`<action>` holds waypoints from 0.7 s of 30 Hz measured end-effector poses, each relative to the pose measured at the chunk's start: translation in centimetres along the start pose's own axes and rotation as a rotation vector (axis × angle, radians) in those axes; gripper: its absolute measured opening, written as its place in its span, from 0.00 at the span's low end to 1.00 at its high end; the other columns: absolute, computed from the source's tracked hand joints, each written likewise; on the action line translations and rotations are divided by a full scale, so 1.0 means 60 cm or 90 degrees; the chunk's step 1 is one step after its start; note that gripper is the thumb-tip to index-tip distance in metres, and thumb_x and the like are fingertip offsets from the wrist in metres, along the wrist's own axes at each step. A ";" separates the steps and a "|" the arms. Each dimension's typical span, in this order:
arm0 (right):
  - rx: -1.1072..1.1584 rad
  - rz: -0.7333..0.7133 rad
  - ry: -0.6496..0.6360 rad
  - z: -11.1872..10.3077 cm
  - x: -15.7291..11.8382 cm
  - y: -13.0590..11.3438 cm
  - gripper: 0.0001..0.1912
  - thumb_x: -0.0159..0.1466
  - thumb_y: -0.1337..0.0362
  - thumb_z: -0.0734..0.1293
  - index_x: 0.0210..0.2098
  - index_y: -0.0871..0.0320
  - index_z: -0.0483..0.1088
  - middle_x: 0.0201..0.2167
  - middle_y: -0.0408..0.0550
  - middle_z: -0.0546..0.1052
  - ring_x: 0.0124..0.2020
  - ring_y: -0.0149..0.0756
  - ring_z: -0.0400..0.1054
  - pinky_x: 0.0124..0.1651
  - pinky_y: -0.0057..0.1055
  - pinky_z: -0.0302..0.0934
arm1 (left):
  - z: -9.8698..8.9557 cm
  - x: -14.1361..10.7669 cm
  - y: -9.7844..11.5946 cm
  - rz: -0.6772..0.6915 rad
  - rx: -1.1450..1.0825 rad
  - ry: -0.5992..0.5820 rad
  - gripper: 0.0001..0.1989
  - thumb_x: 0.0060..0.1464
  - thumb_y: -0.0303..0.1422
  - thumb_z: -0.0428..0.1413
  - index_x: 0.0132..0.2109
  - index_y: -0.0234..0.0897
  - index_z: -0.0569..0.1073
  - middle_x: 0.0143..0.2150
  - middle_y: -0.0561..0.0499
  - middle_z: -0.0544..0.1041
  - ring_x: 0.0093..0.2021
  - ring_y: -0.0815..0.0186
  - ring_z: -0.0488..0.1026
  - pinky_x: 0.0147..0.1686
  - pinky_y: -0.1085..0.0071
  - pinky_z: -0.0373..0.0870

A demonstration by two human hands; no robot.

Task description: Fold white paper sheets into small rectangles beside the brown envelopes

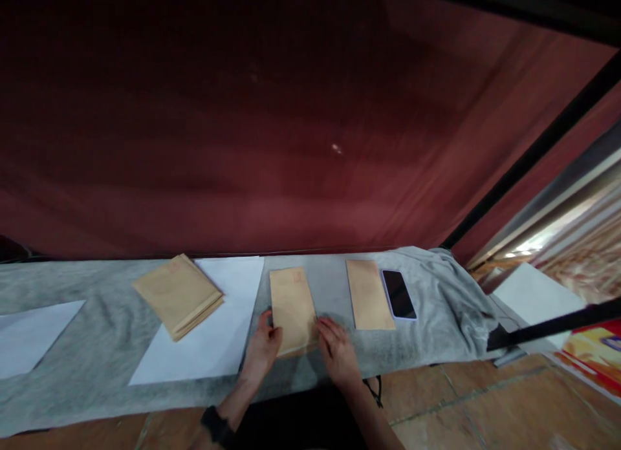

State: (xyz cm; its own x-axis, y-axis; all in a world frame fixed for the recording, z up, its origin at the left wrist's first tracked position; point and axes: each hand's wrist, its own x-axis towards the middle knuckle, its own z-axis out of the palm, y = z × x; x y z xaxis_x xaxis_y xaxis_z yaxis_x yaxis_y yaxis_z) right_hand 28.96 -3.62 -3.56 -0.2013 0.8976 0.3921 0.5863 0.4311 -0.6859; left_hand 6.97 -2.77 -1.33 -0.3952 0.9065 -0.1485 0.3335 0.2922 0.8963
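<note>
A brown paper envelope [292, 304] lies upright in front of me on the grey cloth, with a faint red printed mark near its top right corner. My left hand [263, 350] is closed on its lower left edge, thumb over the paper and fingers curled at the side. Along the lower right edge, the bent fingers of my right hand [336, 352] press in and hold the envelope from that side. To the right lies a second brown envelope [371, 295]. A stack of brown envelopes [177, 293] rests at an angle to the left, on white paper sheets [208, 346].
A smartphone [400, 295] with a pale purple edge lies beside the right envelope. More white paper [36, 337] is at the far left. Grey cloth [107, 346] covers the table. Dark red fabric [291, 146] hangs behind, with black frame poles [528, 139] at the right.
</note>
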 end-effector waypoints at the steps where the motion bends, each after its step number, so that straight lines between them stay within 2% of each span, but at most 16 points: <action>1: -0.039 -0.047 -0.035 0.000 -0.002 -0.002 0.20 0.68 0.69 0.60 0.56 0.51 0.73 0.55 0.51 0.77 0.58 0.42 0.69 0.63 0.45 0.61 | -0.002 -0.001 -0.003 0.062 0.076 0.031 0.22 0.50 0.31 0.54 0.54 0.37 0.70 0.28 0.53 0.76 0.32 0.57 0.78 0.35 0.63 0.72; 4: -0.094 -0.095 -0.083 0.002 -0.003 -0.008 0.21 0.68 0.71 0.61 0.58 0.51 0.72 0.57 0.49 0.76 0.60 0.42 0.68 0.66 0.46 0.57 | 0.006 0.008 -0.004 0.293 0.261 0.098 0.22 0.58 0.31 0.50 0.59 0.36 0.69 0.48 0.42 0.78 0.50 0.54 0.76 0.51 0.55 0.71; 6: -0.103 -0.087 -0.081 0.003 -0.001 -0.012 0.21 0.68 0.71 0.61 0.58 0.51 0.72 0.57 0.49 0.76 0.60 0.42 0.68 0.66 0.46 0.57 | 0.027 0.029 0.001 0.417 0.328 0.073 0.23 0.63 0.33 0.47 0.63 0.36 0.67 0.62 0.38 0.72 0.63 0.52 0.67 0.61 0.51 0.64; 7: -0.104 -0.084 -0.078 0.003 0.000 -0.013 0.21 0.68 0.71 0.61 0.57 0.51 0.72 0.57 0.49 0.76 0.59 0.42 0.68 0.66 0.47 0.57 | 0.040 0.044 0.005 0.451 0.357 0.046 0.24 0.65 0.34 0.46 0.65 0.36 0.65 0.67 0.38 0.68 0.68 0.52 0.61 0.65 0.50 0.59; 10: -0.099 -0.087 -0.074 0.002 0.003 -0.014 0.20 0.68 0.70 0.61 0.56 0.50 0.72 0.56 0.49 0.77 0.57 0.42 0.70 0.64 0.47 0.59 | 0.079 0.099 0.018 0.452 0.453 -0.033 0.27 0.66 0.37 0.44 0.69 0.34 0.60 0.72 0.39 0.61 0.73 0.50 0.52 0.68 0.47 0.51; 12: -0.092 -0.093 -0.071 0.000 0.004 -0.013 0.19 0.68 0.70 0.62 0.56 0.50 0.72 0.54 0.49 0.77 0.56 0.41 0.71 0.62 0.46 0.61 | 0.096 0.136 0.026 0.445 0.501 -0.067 0.28 0.67 0.39 0.43 0.70 0.33 0.59 0.72 0.38 0.60 0.73 0.49 0.52 0.69 0.45 0.47; 15: -0.084 -0.087 -0.059 0.000 0.005 -0.014 0.19 0.67 0.70 0.62 0.55 0.49 0.72 0.52 0.49 0.78 0.54 0.42 0.72 0.60 0.45 0.63 | 0.106 0.173 0.032 0.470 0.518 -0.101 0.29 0.66 0.38 0.43 0.71 0.35 0.57 0.72 0.41 0.61 0.73 0.54 0.52 0.70 0.50 0.44; 18: -0.081 -0.077 -0.060 -0.002 0.007 -0.020 0.19 0.67 0.71 0.62 0.55 0.49 0.72 0.52 0.49 0.78 0.54 0.42 0.72 0.61 0.46 0.62 | 0.107 0.179 0.030 0.488 0.515 -0.120 0.29 0.66 0.37 0.43 0.71 0.35 0.56 0.72 0.42 0.60 0.73 0.57 0.52 0.71 0.53 0.44; 21: -0.081 -0.068 -0.083 -0.006 0.009 -0.028 0.19 0.67 0.71 0.61 0.53 0.49 0.72 0.52 0.48 0.77 0.53 0.41 0.71 0.61 0.45 0.60 | 0.102 0.161 0.023 0.509 0.515 -0.148 0.28 0.66 0.37 0.43 0.71 0.36 0.58 0.73 0.43 0.60 0.73 0.60 0.54 0.71 0.56 0.45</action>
State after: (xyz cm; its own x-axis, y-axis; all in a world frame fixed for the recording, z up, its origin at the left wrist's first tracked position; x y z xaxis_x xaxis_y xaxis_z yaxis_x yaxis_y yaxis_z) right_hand 28.14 -3.89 -1.96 -0.3620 0.8554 0.3704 0.6495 0.5165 -0.5580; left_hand 8.84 8.26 -4.07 0.3135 0.9302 0.1908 0.8997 -0.3552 0.2536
